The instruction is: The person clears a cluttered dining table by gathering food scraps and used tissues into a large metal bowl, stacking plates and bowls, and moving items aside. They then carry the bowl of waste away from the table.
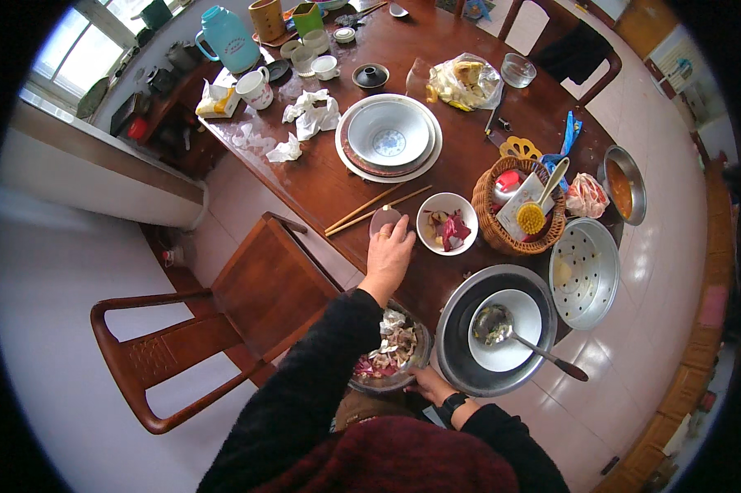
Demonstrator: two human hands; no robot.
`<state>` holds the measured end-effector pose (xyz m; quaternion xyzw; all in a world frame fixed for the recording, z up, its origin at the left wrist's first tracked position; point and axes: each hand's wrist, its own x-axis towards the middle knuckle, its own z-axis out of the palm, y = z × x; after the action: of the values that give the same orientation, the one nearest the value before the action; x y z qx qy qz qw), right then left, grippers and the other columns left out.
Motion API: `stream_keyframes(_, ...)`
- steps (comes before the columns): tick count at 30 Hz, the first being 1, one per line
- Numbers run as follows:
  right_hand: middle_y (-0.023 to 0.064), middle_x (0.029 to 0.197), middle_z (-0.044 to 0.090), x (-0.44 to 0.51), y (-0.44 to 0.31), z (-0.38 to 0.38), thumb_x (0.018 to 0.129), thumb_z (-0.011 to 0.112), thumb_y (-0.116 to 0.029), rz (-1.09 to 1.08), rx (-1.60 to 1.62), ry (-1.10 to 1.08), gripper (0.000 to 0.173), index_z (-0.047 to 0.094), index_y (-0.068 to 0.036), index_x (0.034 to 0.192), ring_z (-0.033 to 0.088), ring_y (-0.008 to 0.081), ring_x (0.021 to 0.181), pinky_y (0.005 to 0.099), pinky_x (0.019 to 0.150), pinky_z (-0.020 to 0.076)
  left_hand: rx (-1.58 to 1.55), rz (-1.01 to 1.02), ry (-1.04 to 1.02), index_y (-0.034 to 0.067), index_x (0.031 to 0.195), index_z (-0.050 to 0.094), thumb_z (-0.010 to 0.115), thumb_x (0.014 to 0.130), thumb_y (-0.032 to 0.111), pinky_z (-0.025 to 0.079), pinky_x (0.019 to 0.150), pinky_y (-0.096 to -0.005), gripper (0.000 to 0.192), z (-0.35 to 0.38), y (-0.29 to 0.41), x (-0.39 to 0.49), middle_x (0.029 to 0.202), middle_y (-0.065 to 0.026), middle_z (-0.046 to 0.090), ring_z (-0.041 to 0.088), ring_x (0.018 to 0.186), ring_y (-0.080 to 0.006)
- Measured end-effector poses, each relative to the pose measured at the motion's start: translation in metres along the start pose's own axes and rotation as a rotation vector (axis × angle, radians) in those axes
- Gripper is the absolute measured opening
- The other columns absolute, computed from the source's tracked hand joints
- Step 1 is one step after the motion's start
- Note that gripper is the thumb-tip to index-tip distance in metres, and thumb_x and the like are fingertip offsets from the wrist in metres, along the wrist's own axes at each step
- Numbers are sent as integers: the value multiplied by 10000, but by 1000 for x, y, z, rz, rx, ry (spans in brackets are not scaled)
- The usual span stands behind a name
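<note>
My left hand reaches over the table's near edge, its fingertips on a small pinkish round object beside a pair of wooden chopsticks. Just right of it stands a white bowl with red and pale scraps. My right hand grips the rim of a clear bin full of food scraps and crumpled paper, held below the table edge. Near that hand, a large metal basin holds a white bowl with a ladle in it.
Stacked dishes and crumpled tissues lie farther back. A wicker basket with a yellow-bristled brush, a perforated steamer tray and a metal bowl of orange-red liquid stand to the right. A wooden chair is at the left.
</note>
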<state>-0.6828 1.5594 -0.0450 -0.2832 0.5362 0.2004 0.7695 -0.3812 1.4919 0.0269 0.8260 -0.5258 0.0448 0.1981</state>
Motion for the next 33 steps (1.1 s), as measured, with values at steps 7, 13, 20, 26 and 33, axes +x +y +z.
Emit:
stream_keyframes(7,15,968,648,11,6,-8,873,631,-160,23,20,-16,305,557,-144,1169,623,172,844,321,583,533,-16,58,-93,91,1086,619,726,723,181,456,932,-426,390,-5,-18,25,1268,-87,575,553,1097,-299)
stream_keyframes(13,22,940,640,13,10,-12,864,644,-151,0,78,-10,294,567,-126,1146,622,167,788,318,558,515,105,161,-197,112,1209,607,670,765,188,329,1079,-461,455,-14,-21,27,1350,-41,521,461,1253,-271)
stream_keyframes(20,51,996,625,10,8,-13,903,604,-168,-101,66,0,263,517,-108,1144,610,189,816,321,565,507,132,251,-186,158,1266,613,607,808,206,126,1174,-523,460,-21,-17,5,1491,-13,390,256,1437,-275)
stream_keyframes(26,71,1016,636,7,1,-1,932,576,-182,-58,116,6,232,518,-104,1143,616,205,844,328,589,509,227,348,-290,186,1333,564,575,848,258,113,1181,-515,491,-30,2,-37,1455,-5,427,231,1446,-274)
stream_keyframes(33,74,1033,612,11,1,4,876,589,-108,-37,124,61,314,523,-134,1182,579,251,899,444,640,472,9,312,-335,49,1330,521,576,745,119,398,1007,-379,592,-44,12,-76,1278,-99,508,472,1197,-290)
